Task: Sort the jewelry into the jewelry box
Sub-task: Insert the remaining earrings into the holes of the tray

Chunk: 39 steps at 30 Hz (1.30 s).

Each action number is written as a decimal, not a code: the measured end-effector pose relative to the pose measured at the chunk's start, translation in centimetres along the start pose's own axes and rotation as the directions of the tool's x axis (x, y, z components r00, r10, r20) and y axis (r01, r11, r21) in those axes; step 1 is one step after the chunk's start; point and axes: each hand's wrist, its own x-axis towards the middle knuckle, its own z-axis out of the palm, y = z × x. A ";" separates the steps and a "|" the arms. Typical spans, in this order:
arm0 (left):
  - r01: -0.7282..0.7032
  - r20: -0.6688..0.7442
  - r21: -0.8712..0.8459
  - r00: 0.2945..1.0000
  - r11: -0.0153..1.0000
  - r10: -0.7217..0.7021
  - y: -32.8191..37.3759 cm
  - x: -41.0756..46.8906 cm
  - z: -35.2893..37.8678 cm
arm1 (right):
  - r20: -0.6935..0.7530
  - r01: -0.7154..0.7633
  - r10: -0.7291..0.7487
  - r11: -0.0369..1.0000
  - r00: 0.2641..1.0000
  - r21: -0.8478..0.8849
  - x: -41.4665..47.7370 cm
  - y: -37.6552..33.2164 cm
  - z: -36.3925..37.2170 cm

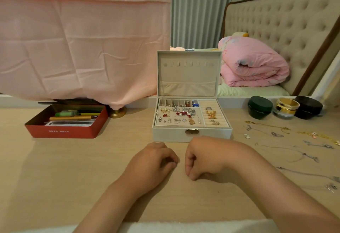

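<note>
Cream fabric covers the rectangular jewelry box (pixel 191 135), which stands open in the middle of the pale wooden table (pixel 73 168) with its lid (pixel 189 74) upright. Its stud panel holds many small earrings (pixel 176 114), and a gold bow-shaped piece (pixel 210 114) sits in the ring rolls on the right. Just in front of the box's clasp both hands rest on the table, close together but apart. The left hand (pixel 152 161) has its fingers curled in, pinching a small silvery ring (pixel 175 162) at the fingertips. The right hand (pixel 200 157) is curled too, thumb near forefinger, and I cannot tell whether it grasps anything. To the right of the box, thin gold and silver chains (pixel 287 137) lie spread on the table. Behind them stand a dark green jar (pixel 259 107), a gold-lidded glass jar (pixel 286 108) and a black jar (pixel 308 109). On the left sits a red tin (pixel 62 131) of pens, below a hanging pink cloth (pixel 73 48).
</note>
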 end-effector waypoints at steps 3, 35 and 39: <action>0.022 -0.033 -0.049 0.999 0.999 -0.024 -0.1 -0.1 0.2 | -0.096 0.057 -0.039 0.978 0.995 0.201 0.6 0.8 -0.2; 0.250 0.197 -0.967 0.868 0.059 -0.456 2.8 -0.5 -1.3 | -0.471 0.406 -0.044 0.583 0.881 0.704 1.9 -0.7 0.8; 0.282 0.273 -0.959 0.880 -0.034 -0.389 3.0 -0.5 -1.3 | -0.528 0.452 -0.080 0.633 0.846 0.628 1.8 -0.9 0.6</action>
